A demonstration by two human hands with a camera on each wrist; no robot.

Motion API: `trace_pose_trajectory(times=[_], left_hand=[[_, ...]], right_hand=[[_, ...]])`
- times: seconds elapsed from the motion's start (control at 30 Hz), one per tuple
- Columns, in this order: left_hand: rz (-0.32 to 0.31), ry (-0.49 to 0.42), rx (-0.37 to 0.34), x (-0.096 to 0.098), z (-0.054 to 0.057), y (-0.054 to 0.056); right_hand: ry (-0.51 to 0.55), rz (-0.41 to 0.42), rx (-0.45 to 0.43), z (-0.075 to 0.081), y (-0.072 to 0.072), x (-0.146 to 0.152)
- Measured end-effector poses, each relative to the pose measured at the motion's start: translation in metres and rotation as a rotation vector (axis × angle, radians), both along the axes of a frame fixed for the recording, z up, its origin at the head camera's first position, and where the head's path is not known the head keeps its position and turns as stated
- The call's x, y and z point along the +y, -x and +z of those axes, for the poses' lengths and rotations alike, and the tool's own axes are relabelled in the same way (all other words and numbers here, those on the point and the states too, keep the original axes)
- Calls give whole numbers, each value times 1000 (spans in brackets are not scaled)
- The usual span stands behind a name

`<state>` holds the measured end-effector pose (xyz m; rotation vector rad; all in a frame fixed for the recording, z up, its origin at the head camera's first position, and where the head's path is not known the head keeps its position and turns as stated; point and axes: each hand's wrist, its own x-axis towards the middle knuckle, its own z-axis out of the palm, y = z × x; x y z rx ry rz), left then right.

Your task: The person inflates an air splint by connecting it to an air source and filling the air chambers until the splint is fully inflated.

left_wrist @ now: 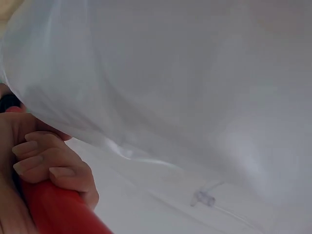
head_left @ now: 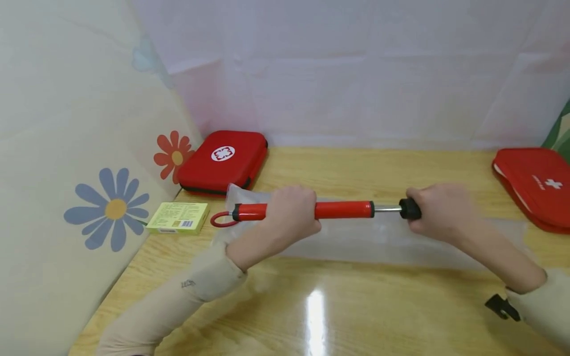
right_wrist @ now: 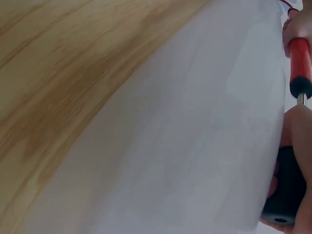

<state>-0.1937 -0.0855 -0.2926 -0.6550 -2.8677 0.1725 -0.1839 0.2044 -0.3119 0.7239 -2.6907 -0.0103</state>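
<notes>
A red hand pump (head_left: 343, 209) lies level across the middle of the head view. My left hand (head_left: 291, 211) grips its red barrel, fingers wrapped round it. Around the black handle (head_left: 410, 209) at the other end curl the fingers of my right hand (head_left: 441, 210). A short length of bare metal rod (head_left: 386, 209) shows between barrel and handle. From the left end loops a thin red hose (head_left: 217, 220). A long translucent plastic inflatable (head_left: 365, 244) lies behind and below the pump, with a small clear valve (left_wrist: 204, 198) in the left wrist view.
A red hard case (head_left: 231, 168) stands at the back left, beside a yellow-green box (head_left: 178, 218). Another red pouch with a white cross (head_left: 541, 183) lies at the right. Near my right sleeve is a small black piece (head_left: 502, 306). The table (head_left: 258, 306) is wood-grained.
</notes>
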Motion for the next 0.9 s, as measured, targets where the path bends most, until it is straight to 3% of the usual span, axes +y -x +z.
trace_pose_trajectory(times=[0.13, 0.4, 0.53, 0.67, 0.8, 0.9], left_hand=[[-10, -7, -9, 7, -1, -3], [-69, 11, 4, 11, -2, -2], [-77, 7, -29, 0, 1, 2], [-38, 17, -3, -14, 7, 6], [-39, 24, 22, -18, 9, 7], [-57, 19, 24, -12, 6, 3]], right_hand=[[10, 17, -11, 1, -2, -17], [23, 85, 104, -6, -1, -28], [90, 110, 118, -9, 2, -9], [135, 96, 188, -5, 2, 27], [97, 76, 230, -2, 0, 50], [63, 86, 204, -2, -2, 46]])
